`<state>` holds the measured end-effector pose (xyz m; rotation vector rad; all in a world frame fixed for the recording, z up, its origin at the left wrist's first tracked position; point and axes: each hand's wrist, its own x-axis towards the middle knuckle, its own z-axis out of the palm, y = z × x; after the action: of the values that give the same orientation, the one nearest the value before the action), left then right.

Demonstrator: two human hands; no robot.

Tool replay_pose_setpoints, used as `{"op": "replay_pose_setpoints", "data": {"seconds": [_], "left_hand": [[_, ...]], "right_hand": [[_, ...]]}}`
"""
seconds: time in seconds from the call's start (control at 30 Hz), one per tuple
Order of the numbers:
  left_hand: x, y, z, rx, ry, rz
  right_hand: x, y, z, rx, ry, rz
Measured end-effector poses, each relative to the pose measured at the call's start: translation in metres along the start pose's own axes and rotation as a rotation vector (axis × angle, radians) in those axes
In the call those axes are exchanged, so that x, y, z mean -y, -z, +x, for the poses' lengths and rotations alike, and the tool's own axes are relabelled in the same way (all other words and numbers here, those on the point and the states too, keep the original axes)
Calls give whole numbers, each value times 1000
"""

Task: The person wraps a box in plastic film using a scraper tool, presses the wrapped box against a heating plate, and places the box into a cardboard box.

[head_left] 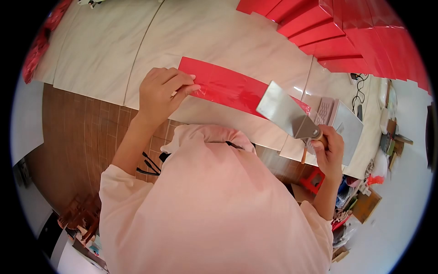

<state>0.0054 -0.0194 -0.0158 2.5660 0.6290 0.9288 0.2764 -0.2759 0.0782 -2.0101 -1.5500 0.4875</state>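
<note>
One red strip (223, 83) extends left-to-right over the desk (205, 36); your left fingers (180, 81), nearer, pinch its left end; your right fingers (335, 137) wrap the scraper's (285, 112) handle, blade overlapping the strip's right portion

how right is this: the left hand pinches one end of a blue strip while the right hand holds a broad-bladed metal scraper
The colour is wrong: the head view shows the strip is red, not blue. The left hand does pinch one end of it, and the right hand holds a broad-bladed metal scraper.
</note>
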Motion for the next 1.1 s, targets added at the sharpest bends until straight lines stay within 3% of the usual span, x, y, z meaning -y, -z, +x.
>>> {"op": "replay_pose_setpoints", "data": {"seconds": [0.23,0.33,1.1], "left_hand": [[-10,0,3,20,257,-177],[-11,0,4,41,321,-262],[-15,3,8,113,571,-407]], "right_hand": [[2,-17,26,262,132,-18],[7,-27,37,292,228,-35],[11,-46,89,387,285,-107]]}}
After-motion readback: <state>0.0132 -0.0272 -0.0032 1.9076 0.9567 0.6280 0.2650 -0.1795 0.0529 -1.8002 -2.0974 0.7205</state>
